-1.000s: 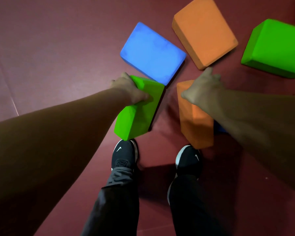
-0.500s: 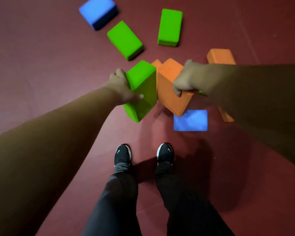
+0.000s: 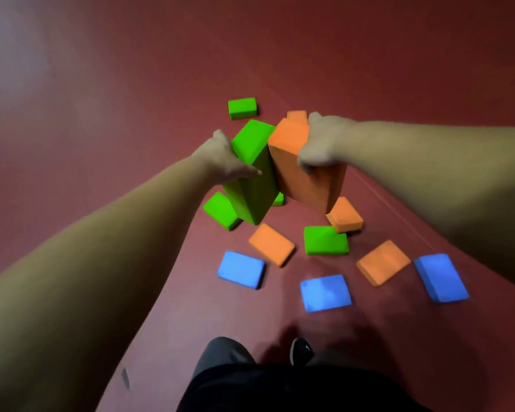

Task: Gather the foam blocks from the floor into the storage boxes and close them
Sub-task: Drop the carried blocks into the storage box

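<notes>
Both hands are full rn. Left hand (image 3: 223,160) is clamped around a bright green rectangular foam block (image 3: 252,176), thumb on the near face, fingers wrapped over the far side. Right hand (image 3: 320,147) is gripping an orange rectangular foam block (image 3: 302,171) from its right side w/ fingers curled over the top edge. The two held blocks are up off the dark red floor (image 3: 116,114), tilted, and pressed against each other along one long edge.

Rest of the blocks are lying on the floor below and beyond the hands: a small green one (image 3: 242,108) farthest away, an orange one (image 3: 297,115) peeking out behind the right hand, another green block (image 3: 219,211) partly hidden under the held green one. Closer in there's an orange block (image 3: 271,244), a green block (image 3: 325,240) just beside it, and an orange block (image 3: 345,216) touching that green one's far corner. One more orange (image 3: 382,262) sits to the right, and three blue foam blocks (image 3: 241,269) (image 3: 325,292) (image 3: 440,277) are spread nearest the person's black shoe (image 3: 301,350).

Pic is pretty blurry, can't tell any storage boxes anywhere.
</notes>
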The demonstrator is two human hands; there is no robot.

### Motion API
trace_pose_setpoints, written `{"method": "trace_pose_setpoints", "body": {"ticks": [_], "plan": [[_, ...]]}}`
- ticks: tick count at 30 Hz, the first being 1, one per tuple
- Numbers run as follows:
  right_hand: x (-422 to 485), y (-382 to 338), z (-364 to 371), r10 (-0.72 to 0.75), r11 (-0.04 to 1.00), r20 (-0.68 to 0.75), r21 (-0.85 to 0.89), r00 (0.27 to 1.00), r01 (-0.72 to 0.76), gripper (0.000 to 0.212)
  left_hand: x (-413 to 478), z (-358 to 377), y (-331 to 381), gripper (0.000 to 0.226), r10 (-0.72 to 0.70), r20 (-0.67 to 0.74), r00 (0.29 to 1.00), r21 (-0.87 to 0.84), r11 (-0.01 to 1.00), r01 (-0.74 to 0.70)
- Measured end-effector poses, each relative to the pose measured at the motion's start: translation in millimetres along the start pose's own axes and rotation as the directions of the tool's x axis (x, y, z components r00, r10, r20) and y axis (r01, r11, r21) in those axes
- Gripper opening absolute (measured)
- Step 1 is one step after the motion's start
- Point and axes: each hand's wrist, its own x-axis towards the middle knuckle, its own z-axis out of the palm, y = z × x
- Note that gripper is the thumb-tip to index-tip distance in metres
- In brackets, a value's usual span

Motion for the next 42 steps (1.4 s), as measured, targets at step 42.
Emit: {"method": "trace_pose_setpoints", "body": {"ticks": [42], "plan": [[-479,96,137,0.944,0.269,0.034,0.497,0.329,-0.825,0.085,-282,118,192,0.101,0.646,0.743,0.173,-0.001,0.260,-0.966]]}}
